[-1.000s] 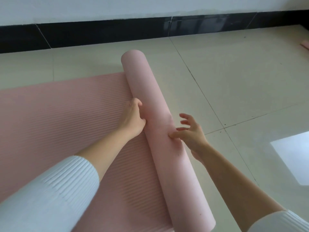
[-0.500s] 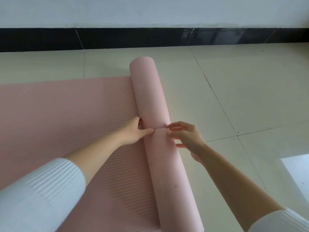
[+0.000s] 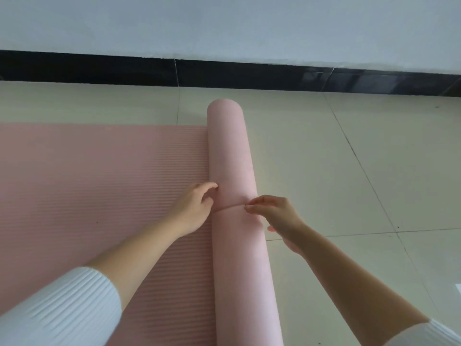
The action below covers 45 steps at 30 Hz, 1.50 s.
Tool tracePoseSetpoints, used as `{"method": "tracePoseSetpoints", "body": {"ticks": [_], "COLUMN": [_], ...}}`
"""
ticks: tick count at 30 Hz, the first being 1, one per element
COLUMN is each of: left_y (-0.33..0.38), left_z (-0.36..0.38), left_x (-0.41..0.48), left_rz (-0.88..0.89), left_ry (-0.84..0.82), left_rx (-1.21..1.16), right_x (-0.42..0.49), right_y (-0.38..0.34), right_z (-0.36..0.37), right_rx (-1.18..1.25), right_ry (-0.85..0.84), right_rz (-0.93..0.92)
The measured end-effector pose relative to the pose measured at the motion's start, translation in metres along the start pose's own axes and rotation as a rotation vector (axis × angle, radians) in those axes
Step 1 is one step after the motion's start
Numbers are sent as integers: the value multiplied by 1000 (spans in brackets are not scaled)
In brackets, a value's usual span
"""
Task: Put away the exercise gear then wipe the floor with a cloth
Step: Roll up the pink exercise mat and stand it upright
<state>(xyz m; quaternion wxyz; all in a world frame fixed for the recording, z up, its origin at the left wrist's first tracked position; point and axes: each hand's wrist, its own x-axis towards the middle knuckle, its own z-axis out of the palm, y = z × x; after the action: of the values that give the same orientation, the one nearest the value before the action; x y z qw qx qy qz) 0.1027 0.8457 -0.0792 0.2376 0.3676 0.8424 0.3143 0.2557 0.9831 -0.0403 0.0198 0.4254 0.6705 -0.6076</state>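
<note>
A pink ribbed exercise mat [image 3: 99, 183] lies flat on the floor at the left. Its rolled part [image 3: 229, 151] runs from the wall side toward me in the middle of the view. A thin pink band [image 3: 230, 206] crosses the top of the roll at mid-length. My left hand [image 3: 194, 208] is against the roll's left side, fingers curled where the band ends. My right hand [image 3: 272, 216] sits on the roll's right side and pinches the band's other end between thumb and fingertips.
Beige floor tiles [image 3: 336, 171] spread to the right of the roll. A black skirting board [image 3: 249, 73] and a white wall run across the back. A bright patch shows at the right edge [image 3: 457, 287].
My fingertips met on top of the roll half a second ago and have since drawn apart, with the thin band stretched between them. The view has tilted up toward the wall.
</note>
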Motion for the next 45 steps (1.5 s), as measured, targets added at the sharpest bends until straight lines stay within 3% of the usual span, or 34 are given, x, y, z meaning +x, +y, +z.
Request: {"method": "tracePoseSetpoints", "body": {"ticks": [3, 6, 9, 13, 17, 22, 25, 28, 30, 33, 35, 40, 43, 45], "left_y": [-16, -30, -41, -59, -77, -103, -114, -129, -137, -144, -146, -166, -176, -182], "left_z": [-15, -25, -34, -51, -74, -106, -120, -126, -130, -140, -147, -165, -182, -194], "left_x": [-12, -29, -41, -53, -70, -87, -98, -108, -112, -114, -113, -121, -129, -136], "left_rz": [-156, -244, -363, -240, -353, -616, -567, -549, -593, -579, -541, -443, -483, -598], "left_ry": [-88, -145, 21, 123, 192, 134, 55, 13, 61, 119, 152, 336, 385, 361], "left_rx": [-158, -277, -352, -210, -355, -660, -749, -684, -691, -648, -622, -536, -496, -540], "right_x": [3, 8, 12, 13, 16, 15, 11, 9, 13, 20, 17, 1, 0, 5], "right_y": [-13, -27, -40, -52, -62, -74, -85, -95, -96, -92, -87, -96, -113, -117], "right_z": [23, 42, 58, 79, 112, 166, 189, 204, 215, 236, 250, 278, 290, 293], "right_rx": [-37, 117, 219, 221, -150, -247, -101, 280, 392, 24, -183, -244, -89, 114], "right_ry": [68, 7, -60, -141, -142, -226, -221, -283, -237, 19, 85, -165, -268, -342], "right_rz": [-64, -4, 96, 169, -50, -243, -299, -145, -65, -80, -132, -232, -217, -133]}}
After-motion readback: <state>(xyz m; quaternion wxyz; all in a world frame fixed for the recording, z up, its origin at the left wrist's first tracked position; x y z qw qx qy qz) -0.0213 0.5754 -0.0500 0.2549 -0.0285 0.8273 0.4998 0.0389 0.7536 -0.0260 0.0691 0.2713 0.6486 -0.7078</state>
